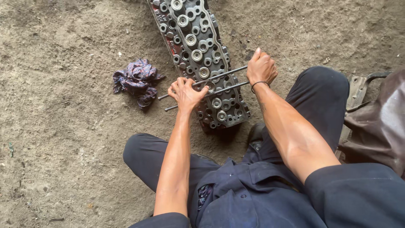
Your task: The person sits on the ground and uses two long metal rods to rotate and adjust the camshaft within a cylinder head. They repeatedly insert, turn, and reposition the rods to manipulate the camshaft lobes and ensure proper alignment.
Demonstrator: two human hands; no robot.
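Note:
A long grey engine cylinder head (195, 50) with several round valve springs lies on the dirt floor between my knees. Two thin metal rods (225, 74) lie across its near end, side by side. My left hand (185, 93) presses down on the rods' left part, fingers curled over them. My right hand (261, 68), a black band on its wrist, grips the rods' right ends in a fist. Where the rods meet the valve springs is partly hidden by my left hand.
A crumpled purple patterned rag (137, 80) lies on the dirt left of the cylinder head. At the right edge sit a brown leather-like bag (379, 122) and a flat grey metal piece (356, 90). My dark-trousered legs flank the head's near end.

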